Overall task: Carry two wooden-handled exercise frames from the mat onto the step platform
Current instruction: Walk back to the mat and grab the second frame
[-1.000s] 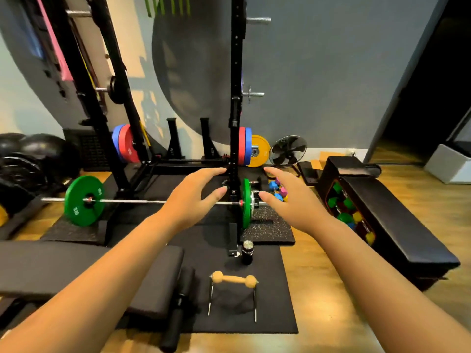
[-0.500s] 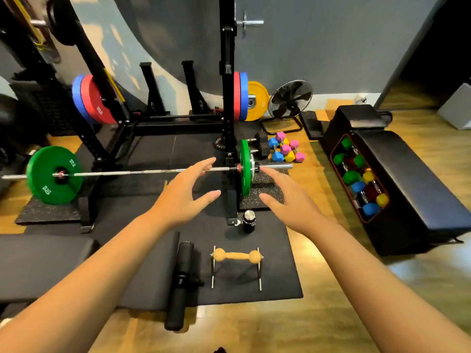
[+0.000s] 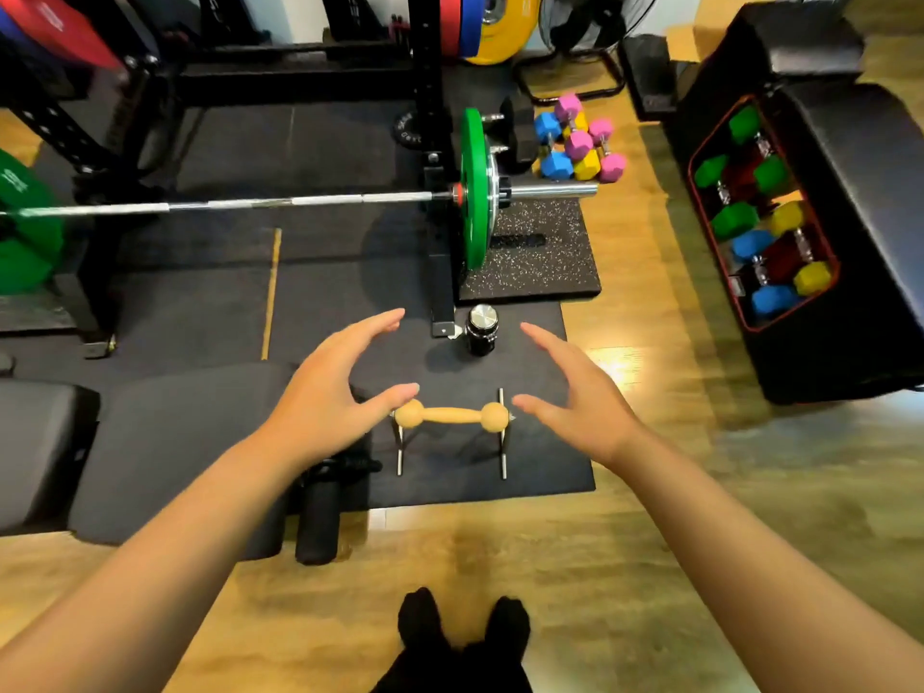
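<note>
Nearest, two dark-socked feet (image 3: 462, 625) on the wooden floor (image 3: 650, 567), cut off at the bottom edge. Above them, both forearms stretched forward, left hand (image 3: 332, 397) and right hand (image 3: 575, 405) spread wide, fingers relaxed and holding nothing, palms turned toward each other. Between the two hands, one wooden-handled exercise frame (image 3: 452, 417): a pale wood grip with rounded knobs at each end, raised on thin metal legs with two straight floor rails, standing on the black mat (image 3: 540, 472). Left thumb tip overlapping the grip's left knob in view; contact impossible to confirm. Only this one frame visible. Just beyond the fingertips, a dark bottle with a shiny metal cap (image 3: 481, 335), upright. Left of the left forearm, a padded black bench (image 3: 165, 442), partly hidden by the arm. Farther off, a barbell (image 3: 300, 202) with a green plate (image 3: 475, 192), its left end cut by the picture edge. Beyond the right hand, loose coloured hex dumbbells (image 3: 580, 142) and a black bin of more dumbbells (image 3: 765, 217), edges blurred.
</note>
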The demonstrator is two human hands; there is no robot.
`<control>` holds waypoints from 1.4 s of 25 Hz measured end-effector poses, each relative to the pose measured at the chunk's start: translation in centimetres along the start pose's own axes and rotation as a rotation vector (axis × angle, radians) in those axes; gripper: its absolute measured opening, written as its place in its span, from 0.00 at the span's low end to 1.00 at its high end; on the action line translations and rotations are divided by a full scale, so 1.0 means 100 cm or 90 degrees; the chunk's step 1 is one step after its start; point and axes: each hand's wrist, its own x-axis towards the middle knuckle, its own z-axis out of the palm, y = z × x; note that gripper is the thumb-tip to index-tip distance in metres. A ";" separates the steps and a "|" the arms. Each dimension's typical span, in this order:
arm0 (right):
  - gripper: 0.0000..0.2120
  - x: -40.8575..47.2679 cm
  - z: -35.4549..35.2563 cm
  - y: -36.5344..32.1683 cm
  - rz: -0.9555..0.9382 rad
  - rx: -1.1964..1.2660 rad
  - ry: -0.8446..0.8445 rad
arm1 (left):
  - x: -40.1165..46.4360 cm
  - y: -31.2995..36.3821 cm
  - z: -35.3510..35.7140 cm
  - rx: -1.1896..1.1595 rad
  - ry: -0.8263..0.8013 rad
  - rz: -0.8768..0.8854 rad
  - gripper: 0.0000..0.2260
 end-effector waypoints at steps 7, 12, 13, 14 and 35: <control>0.47 0.049 0.128 0.202 0.073 0.057 0.044 | 0.004 -0.180 0.170 -0.093 0.043 -0.073 0.37; 0.57 0.067 0.216 0.328 0.130 0.105 0.086 | -0.010 -0.313 0.274 -0.131 0.087 -0.116 0.42; 0.58 0.068 0.231 0.347 0.138 0.113 0.096 | -0.013 -0.338 0.291 -0.145 0.109 -0.143 0.43; 0.59 0.068 0.244 0.364 0.149 0.118 0.107 | -0.015 -0.361 0.305 -0.161 0.126 -0.172 0.44; 0.22 0.133 0.383 0.513 0.399 0.358 0.204 | 0.015 -0.525 0.455 -0.324 0.175 -0.437 0.09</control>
